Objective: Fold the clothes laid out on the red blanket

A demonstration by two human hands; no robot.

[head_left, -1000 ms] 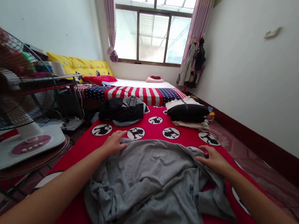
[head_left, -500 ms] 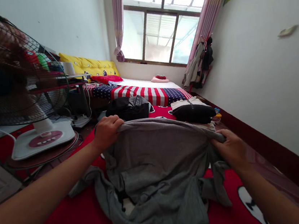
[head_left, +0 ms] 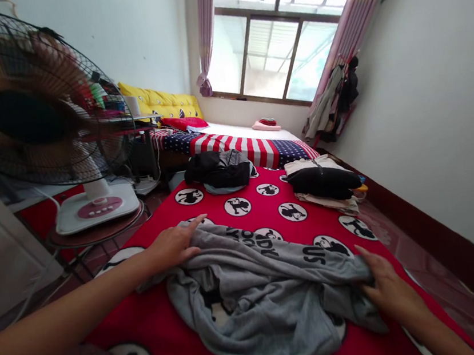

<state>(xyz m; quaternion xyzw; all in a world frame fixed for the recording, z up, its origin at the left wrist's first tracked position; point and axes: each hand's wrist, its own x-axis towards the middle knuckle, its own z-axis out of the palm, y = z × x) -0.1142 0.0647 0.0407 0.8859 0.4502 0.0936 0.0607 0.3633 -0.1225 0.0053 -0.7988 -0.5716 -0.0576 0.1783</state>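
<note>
A crumpled grey shirt (head_left: 260, 295) with dark lettering lies spread on a red bedspread (head_left: 159, 319) with round white patches and dark figures. My left hand (head_left: 178, 245) rests at the shirt's far left edge, fingers stretched out and apart. At the right end of the same edge, my right hand (head_left: 383, 283) touches the cloth with its fingers spread around the corner. Part of the shirt is bunched into loose folds towards me, and the bedspread shows through a gap in it.
Beyond the shirt lie a dark clothes pile (head_left: 219, 171) and a folded stack of clothes (head_left: 321, 181). An electric fan (head_left: 97, 203) stands on a round stool at the left. Past the bed's far end is another bed (head_left: 233, 146) under a window. A wall (head_left: 436, 112) runs along the right.
The shirt's far edge, held up in both hands before, has come down onto the bed, showing the lettering. Both hands have lowered and loosened their grip. The view has shifted slightly left.
</note>
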